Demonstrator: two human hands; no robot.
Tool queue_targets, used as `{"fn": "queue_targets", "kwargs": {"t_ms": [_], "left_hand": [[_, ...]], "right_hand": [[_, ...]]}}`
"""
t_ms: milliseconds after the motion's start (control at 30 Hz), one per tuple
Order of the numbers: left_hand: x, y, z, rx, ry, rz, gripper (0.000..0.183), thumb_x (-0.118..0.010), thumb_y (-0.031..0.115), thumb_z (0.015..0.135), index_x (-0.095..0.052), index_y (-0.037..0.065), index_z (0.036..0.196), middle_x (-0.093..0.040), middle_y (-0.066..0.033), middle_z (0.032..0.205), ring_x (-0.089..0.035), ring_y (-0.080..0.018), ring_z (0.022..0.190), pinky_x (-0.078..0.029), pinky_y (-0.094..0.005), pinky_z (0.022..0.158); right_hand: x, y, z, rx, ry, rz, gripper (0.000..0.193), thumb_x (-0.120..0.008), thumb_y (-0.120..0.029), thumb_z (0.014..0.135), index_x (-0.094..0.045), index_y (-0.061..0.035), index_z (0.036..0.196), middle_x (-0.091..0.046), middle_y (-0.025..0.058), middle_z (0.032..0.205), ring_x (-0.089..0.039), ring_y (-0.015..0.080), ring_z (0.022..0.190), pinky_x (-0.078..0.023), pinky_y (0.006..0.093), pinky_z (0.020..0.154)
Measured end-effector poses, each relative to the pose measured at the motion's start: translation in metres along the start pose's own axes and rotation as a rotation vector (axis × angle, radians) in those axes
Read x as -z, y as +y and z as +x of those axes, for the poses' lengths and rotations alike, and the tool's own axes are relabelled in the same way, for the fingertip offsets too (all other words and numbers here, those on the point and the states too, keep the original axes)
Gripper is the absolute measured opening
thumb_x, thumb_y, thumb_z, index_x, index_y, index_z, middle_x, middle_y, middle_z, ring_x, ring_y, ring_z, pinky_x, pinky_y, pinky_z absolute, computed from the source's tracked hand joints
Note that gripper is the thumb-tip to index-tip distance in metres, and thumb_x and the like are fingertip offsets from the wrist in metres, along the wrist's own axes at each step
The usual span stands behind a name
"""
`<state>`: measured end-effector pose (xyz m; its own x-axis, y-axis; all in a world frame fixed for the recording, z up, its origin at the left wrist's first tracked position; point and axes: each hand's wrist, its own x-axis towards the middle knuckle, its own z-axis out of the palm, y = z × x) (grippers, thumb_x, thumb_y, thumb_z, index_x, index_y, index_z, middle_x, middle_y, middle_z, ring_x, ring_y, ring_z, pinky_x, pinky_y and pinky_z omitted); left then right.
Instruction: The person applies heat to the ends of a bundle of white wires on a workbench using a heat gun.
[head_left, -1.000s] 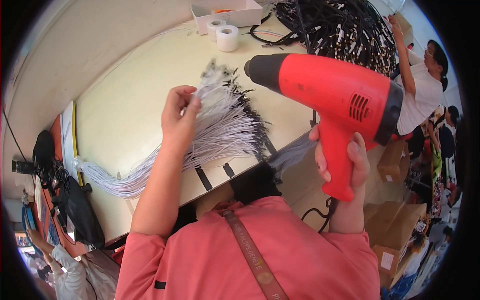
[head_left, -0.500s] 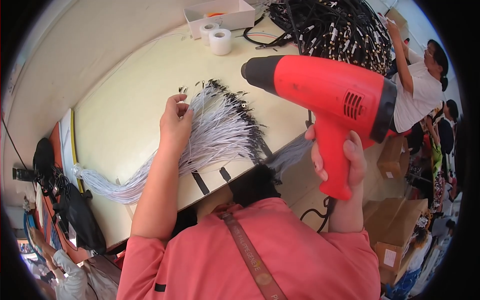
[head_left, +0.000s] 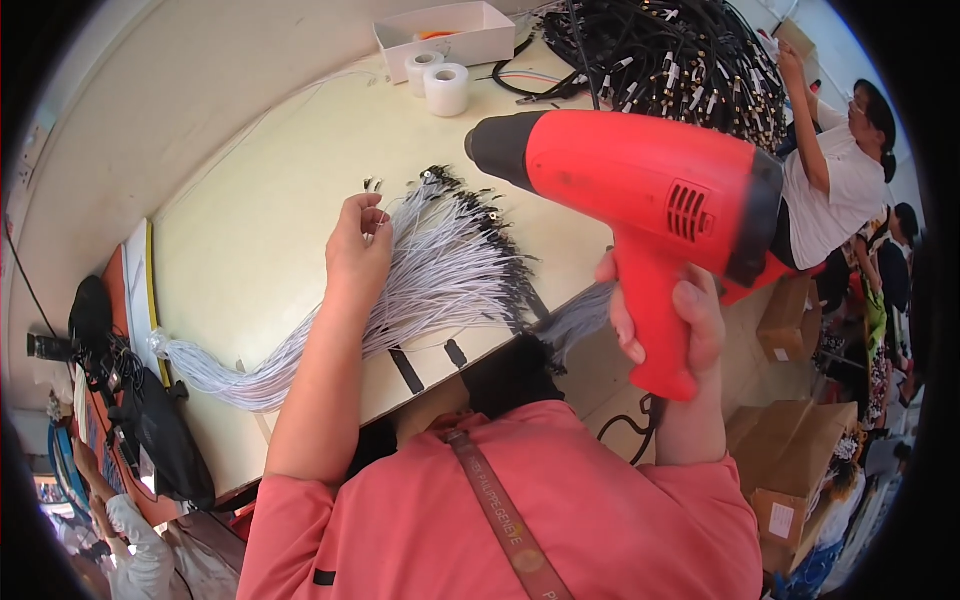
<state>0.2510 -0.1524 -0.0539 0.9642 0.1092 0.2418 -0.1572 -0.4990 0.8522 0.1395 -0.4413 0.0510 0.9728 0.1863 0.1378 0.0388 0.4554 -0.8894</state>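
My right hand (head_left: 706, 318) is wrapped round the handle of a red heat gun (head_left: 630, 165), held above the table's right side. Its black nozzle points left, over the far end of a bundle of thin white wires (head_left: 430, 270). The wires fan out into dark ends with small ring terminals and are gathered at the left. My left hand (head_left: 358, 250) is at the fan's left edge, thumb and fingers pinched on a few white wires. Small metal terminals (head_left: 373, 185) stick up just beyond those fingertips. How many wires it holds is hidden.
Two clear tape rolls (head_left: 446, 92) stand beside a white open box (head_left: 445, 35) at the back. A heap of black cables (head_left: 680, 75) lies at the far right. Black bags (head_left: 150, 430) are on the left. Cardboard boxes (head_left: 790, 450) and a person in white (head_left: 840, 190) are on the right.
The heat gun has shifted slightly left, its nozzle nearer the wire ends. My left hand keeps its pinch and is nearly in place; the view has shifted a little.
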Motion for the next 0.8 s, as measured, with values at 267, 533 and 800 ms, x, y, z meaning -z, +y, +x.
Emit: {"fn": "queue_targets", "kwargs": {"t_ms": [267,533,800], "left_hand": [[0.004,0.01,-0.005,-0.426,0.193,0.399,0.029,-0.065,0.002,0.075,-0.057,0.004,0.103,-0.062,-0.0113,0.098,-0.058,-0.0296,0.093,-0.046,-0.0387,0.08],[-0.002,0.028,-0.023,-0.493,-0.129,0.505,0.027,-0.067,0.011,0.074,-0.062,0.006,0.1,-0.061,-0.0066,0.104,-0.052,-0.0273,0.102,-0.036,-0.0413,0.093],[-0.001,0.025,-0.021,-0.429,-0.168,0.571,0.033,-0.07,0.021,0.072,-0.063,0.004,0.1,-0.057,-0.0089,0.108,-0.048,-0.0281,0.107,-0.033,-0.0407,0.097]], "right_hand": [[0.002,-0.001,-0.005,0.028,0.027,-0.048,0.06,-0.056,-0.033,0.087,-0.04,0.0173,0.115,-0.053,0.0297,0.1,-0.051,0.0149,0.048,-0.043,0.0221,0.041],[0.0,-0.002,-0.008,0.031,0.027,-0.054,0.061,-0.056,-0.034,0.087,-0.039,0.0178,0.116,-0.052,0.03,0.1,-0.052,0.0147,0.048,-0.043,0.0215,0.041],[0.001,-0.001,-0.01,0.033,0.052,-0.032,0.061,-0.056,-0.033,0.087,-0.039,0.0178,0.117,-0.051,0.0305,0.102,-0.053,0.015,0.048,-0.043,0.0214,0.04]]}}
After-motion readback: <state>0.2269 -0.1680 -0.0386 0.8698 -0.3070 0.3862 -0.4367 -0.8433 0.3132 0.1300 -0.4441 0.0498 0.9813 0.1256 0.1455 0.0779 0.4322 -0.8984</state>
